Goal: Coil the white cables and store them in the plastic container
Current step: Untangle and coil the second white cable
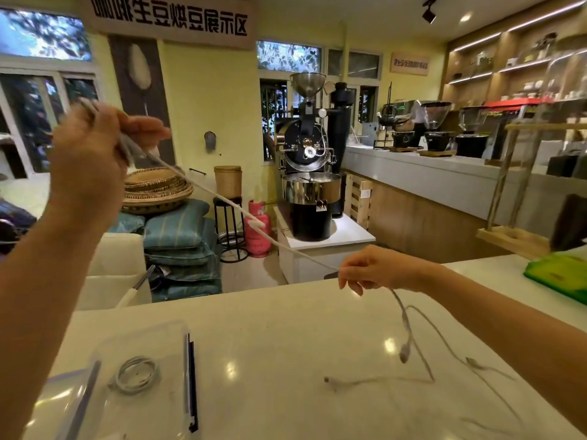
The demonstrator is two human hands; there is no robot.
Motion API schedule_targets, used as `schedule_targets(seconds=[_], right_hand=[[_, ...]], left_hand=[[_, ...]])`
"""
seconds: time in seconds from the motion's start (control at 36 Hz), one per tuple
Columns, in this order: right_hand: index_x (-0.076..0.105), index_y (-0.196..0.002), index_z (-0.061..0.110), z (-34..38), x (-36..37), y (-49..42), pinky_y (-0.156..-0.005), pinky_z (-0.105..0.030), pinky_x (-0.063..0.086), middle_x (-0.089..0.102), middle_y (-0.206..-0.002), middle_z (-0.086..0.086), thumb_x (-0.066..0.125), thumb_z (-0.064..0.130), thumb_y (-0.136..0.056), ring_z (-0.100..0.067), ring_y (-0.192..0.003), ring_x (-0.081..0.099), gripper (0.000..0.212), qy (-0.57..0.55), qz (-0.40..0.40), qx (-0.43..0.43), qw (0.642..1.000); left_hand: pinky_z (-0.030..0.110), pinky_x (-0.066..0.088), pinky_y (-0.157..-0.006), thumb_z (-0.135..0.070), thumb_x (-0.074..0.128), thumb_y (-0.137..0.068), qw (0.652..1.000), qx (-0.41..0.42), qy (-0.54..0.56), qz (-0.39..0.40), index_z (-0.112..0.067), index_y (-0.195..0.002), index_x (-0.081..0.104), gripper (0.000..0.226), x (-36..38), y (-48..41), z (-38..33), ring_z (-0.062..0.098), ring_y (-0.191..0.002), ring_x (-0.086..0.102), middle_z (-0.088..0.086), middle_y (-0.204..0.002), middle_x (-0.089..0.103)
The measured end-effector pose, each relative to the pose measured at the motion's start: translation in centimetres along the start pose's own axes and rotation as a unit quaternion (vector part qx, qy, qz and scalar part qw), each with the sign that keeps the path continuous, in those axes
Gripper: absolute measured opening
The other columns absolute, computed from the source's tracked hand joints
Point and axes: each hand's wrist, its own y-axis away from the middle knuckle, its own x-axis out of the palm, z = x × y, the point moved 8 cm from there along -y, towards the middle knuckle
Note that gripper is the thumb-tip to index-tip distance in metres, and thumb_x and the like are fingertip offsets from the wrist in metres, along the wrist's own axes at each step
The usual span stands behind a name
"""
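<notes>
The left hand (92,154) is holding up high, well above the plastic container (139,376), its fingers (149,130) closing around one end of a white cable (222,198). The right hand (373,269) is sitting lower, above the bench (286,328) and off to the far right of the container, fingers pinching the same cable, so the length between the two hands is running straight and taut. Below the right hand the cable's tail (405,325) is dangling, its plug hanging just over the bench, blurred. Inside the container one coiled cable (136,374) is already lying flat. Right of the container, another loose cable (381,381) is sprawling across the bench, with more loose line trailing further right. By the look of it the person is straightening this cable ahead of winding it. Next, I'd say, the right hand needs to be bringing loops up to the left, keeping the turns even, before the bundle is going down beside the coil in the container.
</notes>
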Motion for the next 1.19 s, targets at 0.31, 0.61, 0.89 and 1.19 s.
schedule_targets(seconds=[0.31, 0.61, 0.89, 1.19], right_hand=[[0.059, -0.074, 0.012, 3.0, -0.8, -0.1, -0.049, -0.018, 0.031, 0.059, -0.052, 0.008, 0.030, 0.018, -0.096, -0.009, -0.048, 0.038, 0.037, -0.160, 0.054, -0.043, 0.985], [0.052, -0.082, 0.009, 4.8, 1.9, -1.5, -0.047, -0.017, 0.039, 0.060, -0.052, 0.002, 0.037, 0.027, -0.083, -0.007, -0.042, 0.045, 0.023, -0.393, 0.105, -0.094, 0.909], [0.047, -0.076, 0.011, 5.3, 4.7, -2.4, -0.056, -0.019, 0.040, 0.059, -0.056, 0.004, 0.040, 0.022, -0.083, -0.008, -0.051, 0.048, 0.014, -0.396, 0.133, -0.091, 0.904], [0.052, -0.072, 0.009, 6.0, 2.9, -2.4, -0.053, -0.017, 0.046, 0.057, -0.053, 0.002, 0.035, 0.021, -0.088, -0.007, -0.047, 0.049, 0.025, -0.381, 0.104, -0.075, 0.916]], left_hand=[[0.022, 0.039, -0.044, -0.022, 0.034, -0.092, 0.937, 0.056, -0.272, 0.210, -0.009, -0.075, 0.036, 0.022, 7.8, 9.3, 3.4, -0.003, -0.051, 0.053, 0.012, -0.066, 0.055], [0.020, 0.044, -0.071, -0.014, 0.027, -0.097, 0.960, -0.108, -0.100, 0.237, -0.018, -0.071, 0.040, 0.030, 11.0, 12.4, 9.1, 0.018, -0.088, 0.062, 0.006, -0.086, 0.063], [0.024, 0.029, -0.054, -0.006, 0.033, -0.094, 0.943, -0.009, -0.286, 0.169, -0.008, -0.077, 0.034, 0.017, 10.5, 12.8, 10.1, 0.002, -0.054, 0.029, -0.011, -0.061, 0.032], [0.030, 0.049, -0.047, 0.010, 0.070, -0.060, 0.796, 0.131, -0.550, 0.217, -0.004, -0.070, 0.060, 0.020, 9.5, 14.3, 11.9, 0.023, -0.046, 0.057, 0.010, -0.057, 0.065]])
